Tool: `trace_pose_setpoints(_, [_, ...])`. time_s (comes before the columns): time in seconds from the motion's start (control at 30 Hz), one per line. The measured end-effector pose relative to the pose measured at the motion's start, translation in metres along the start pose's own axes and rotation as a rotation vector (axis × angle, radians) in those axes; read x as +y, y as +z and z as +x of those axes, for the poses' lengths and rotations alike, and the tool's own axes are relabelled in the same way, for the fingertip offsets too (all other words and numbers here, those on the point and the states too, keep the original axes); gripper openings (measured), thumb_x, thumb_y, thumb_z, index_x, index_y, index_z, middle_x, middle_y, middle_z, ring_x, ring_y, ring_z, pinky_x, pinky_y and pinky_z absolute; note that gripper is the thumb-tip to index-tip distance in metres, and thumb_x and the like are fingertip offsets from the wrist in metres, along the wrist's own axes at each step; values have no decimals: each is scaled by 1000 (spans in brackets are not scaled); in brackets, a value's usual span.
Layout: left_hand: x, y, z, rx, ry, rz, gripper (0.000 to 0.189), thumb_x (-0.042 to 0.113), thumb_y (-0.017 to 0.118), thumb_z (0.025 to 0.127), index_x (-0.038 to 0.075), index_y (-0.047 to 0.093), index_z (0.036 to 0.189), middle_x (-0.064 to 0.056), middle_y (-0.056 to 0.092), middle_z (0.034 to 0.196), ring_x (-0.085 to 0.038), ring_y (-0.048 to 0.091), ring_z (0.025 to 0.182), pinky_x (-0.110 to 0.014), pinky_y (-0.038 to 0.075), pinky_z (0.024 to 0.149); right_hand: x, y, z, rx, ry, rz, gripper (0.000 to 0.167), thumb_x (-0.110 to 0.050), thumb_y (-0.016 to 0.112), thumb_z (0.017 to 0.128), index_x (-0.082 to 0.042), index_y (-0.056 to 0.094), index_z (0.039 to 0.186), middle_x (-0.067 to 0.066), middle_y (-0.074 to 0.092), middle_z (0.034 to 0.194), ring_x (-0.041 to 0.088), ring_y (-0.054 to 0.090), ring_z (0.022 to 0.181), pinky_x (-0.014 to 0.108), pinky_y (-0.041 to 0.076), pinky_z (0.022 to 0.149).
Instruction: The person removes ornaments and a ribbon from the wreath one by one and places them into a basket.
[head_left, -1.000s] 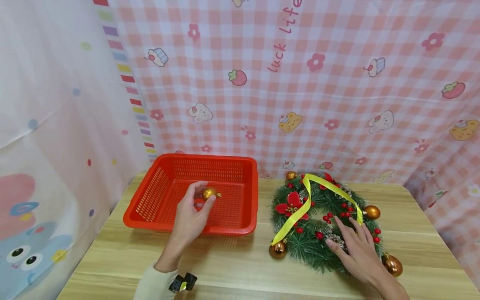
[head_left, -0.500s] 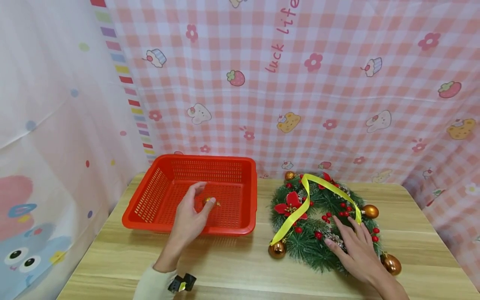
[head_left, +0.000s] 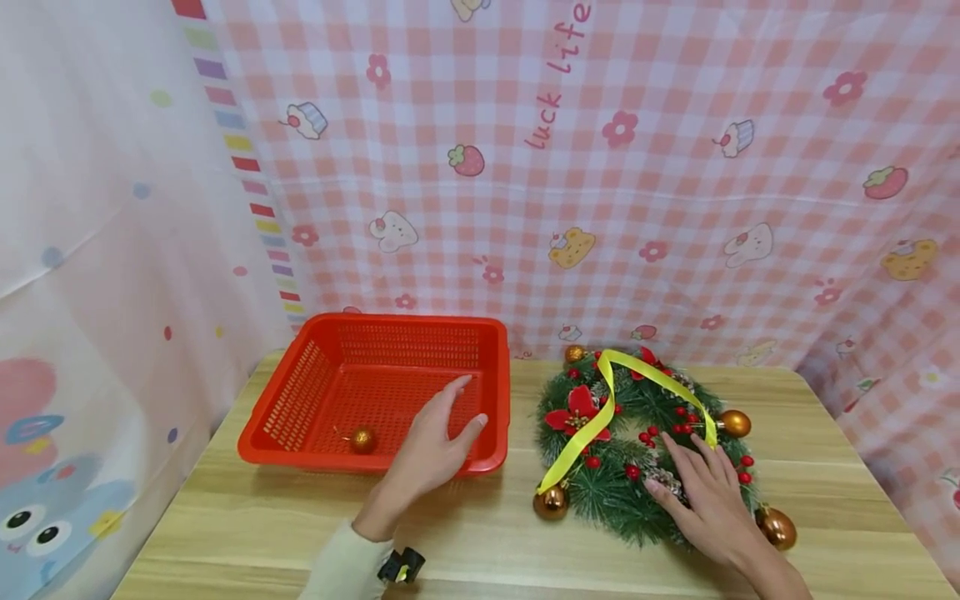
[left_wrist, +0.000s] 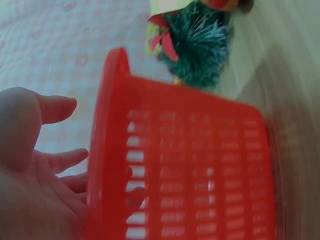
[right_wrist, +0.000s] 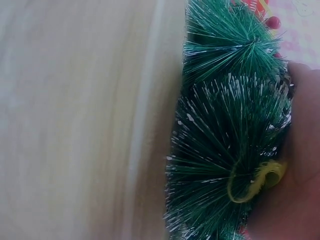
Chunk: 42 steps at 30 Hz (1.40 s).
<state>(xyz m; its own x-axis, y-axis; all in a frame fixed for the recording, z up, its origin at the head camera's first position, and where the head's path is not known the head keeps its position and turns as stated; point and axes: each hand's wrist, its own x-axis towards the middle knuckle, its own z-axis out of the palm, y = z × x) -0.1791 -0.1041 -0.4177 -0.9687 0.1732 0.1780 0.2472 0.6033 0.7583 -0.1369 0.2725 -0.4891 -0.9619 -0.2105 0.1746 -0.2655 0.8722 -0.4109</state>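
Note:
A glittery gold bauble [head_left: 363,440] lies at the front of the red plastic basket [head_left: 495,392]. Over the basket's front rim, to the right of that bauble, my left hand [head_left: 427,450] hovers with its fingers spread and nothing in them. The left wrist view shows the basket's slotted wall [left_wrist: 190,165] beside the fingers. My right hand [head_left: 705,500] rests on the green Christmas wreath [head_left: 607,500], fingers extended over its front right part. A yellow ribbon [head_left: 577,442] lies across the wreath, which also bears red flowers, red berries and pine cones. Bristly green sprigs [right_wrist: 220,150] fill much of the right wrist view.
Shiny brown-gold baubles hang at the wreath's edge: one front left [head_left: 551,502], one front right [head_left: 777,527] and one on the right [head_left: 735,423]. The wooden table [head_left: 480,542] meets a pink checked curtain [head_left: 510,192] behind.
My left hand has let go of the gold bauble, which dropped into the basket and rolled left. That hand has moved right. The right hand has stayed on the wreath.

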Motion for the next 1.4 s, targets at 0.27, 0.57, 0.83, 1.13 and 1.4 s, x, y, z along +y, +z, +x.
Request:
trace_pose_setpoints(0.27, [7, 24, 3, -79, 1, 149, 64, 38, 59, 99, 16, 35, 154, -13, 44, 152, -35, 42, 139, -57, 36, 109, -9, 2, -3, 64, -18, 19, 72, -42, 58, 99, -4, 31, 154, 29, 35, 147, 52, 18, 141, 62, -8, 115])
trace_pose_setpoints(0.57, [8, 34, 1, -133, -22, 325, 65, 50, 50, 100, 26, 31, 157, -10, 51, 146, -34, 52, 128, -58, 46, 96, -27, -8, -5, 262, 102, 112, 73, -37, 61, 97, 3, 31, 150, 38, 20, 150, 55, 5, 143, 70, -7, 111])
trace_pose_setpoints(0.83, [8, 35, 5, -158, -16, 382, 63, 53, 47, 100, 29, 32, 156, -11, 56, 141, -34, 58, 120, -54, 50, 87, -36, -12, 0, 270, 487, 248, 90, -50, 53, 98, -1, 6, 158, 37, -6, 157, 56, -5, 144, 74, 3, 108])
trace_pose_setpoints(1.13, [7, 37, 7, -163, -10, 415, 63, 53, 46, 100, 29, 32, 156, -11, 66, 125, -28, 64, 95, -35, 46, 62, -27, 1, 12, 239, 625, 261, 95, -59, 49, 96, -6, 1, 159, 36, -15, 157, 57, -15, 143, 73, -10, 108])
trace_pose_setpoints(1.4, [7, 38, 7, -157, -11, 437, 63, 54, 45, 100, 31, 31, 156, -8, 68, 99, -17, 51, 62, -30, 38, 51, -17, 4, 15, 225, 629, 257, 97, -57, 55, 94, -11, 0, 160, 34, -13, 158, 58, -11, 143, 74, -8, 107])
